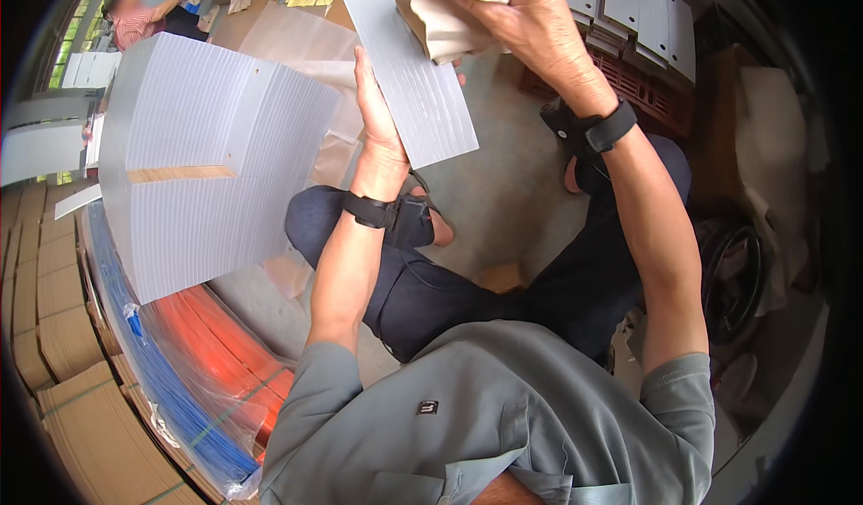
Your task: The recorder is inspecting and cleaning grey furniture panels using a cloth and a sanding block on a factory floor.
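The top edge cuts off the long, flat grey panel (431, 105), which hides most of the left hand's (381, 128) fingers; a background person in a red-striped top (137, 27) is partly blurred.

Your grey shirt (503, 370) bears a small dark label (428, 408) with a pale mark (430, 407) on it. You can make out no readable wording elsewhere.

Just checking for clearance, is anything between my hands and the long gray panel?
Yes: a bunched beige cloth, at the top of view, lies between the right hand and the gray panel. Nothing visible separates the left hand from it.
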`<act>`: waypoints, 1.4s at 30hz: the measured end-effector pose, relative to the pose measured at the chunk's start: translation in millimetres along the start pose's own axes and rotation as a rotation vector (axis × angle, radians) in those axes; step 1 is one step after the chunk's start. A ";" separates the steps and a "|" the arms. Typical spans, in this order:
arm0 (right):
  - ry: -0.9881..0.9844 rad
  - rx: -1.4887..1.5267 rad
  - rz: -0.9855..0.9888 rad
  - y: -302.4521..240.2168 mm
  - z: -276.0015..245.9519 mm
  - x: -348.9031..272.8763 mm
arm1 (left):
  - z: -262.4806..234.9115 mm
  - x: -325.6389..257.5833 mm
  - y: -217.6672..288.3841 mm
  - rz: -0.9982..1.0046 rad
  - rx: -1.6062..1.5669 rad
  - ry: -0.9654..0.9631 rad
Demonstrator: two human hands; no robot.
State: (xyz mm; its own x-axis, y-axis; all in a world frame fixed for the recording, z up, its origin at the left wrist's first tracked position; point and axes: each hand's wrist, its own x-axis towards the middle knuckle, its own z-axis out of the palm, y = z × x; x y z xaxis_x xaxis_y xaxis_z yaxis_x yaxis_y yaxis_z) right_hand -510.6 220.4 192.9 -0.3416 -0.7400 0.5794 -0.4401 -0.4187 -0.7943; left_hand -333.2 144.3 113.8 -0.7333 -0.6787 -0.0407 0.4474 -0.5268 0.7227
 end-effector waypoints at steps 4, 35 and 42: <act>-0.233 -0.304 -0.268 39.6 36.0 -34.8 | 11.3 8.0 -9.6 0.074 -0.046 0.174; -0.152 -0.170 -0.107 6.1 19.2 -41.3 | 10.1 6.4 22.6 0.198 -0.050 0.194; -0.887 -0.113 -0.006 10.4 21.5 -70.3 | -43.9 22.4 15.6 0.187 0.019 0.255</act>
State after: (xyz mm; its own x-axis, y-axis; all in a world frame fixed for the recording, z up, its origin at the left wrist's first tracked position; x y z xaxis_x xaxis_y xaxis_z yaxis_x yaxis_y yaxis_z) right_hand -473.3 256.7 139.9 0.4081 -0.8926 0.1918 -0.5352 -0.4041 -0.7418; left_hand -320.1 98.4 93.9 -0.4862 -0.8706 -0.0754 0.5515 -0.3727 0.7463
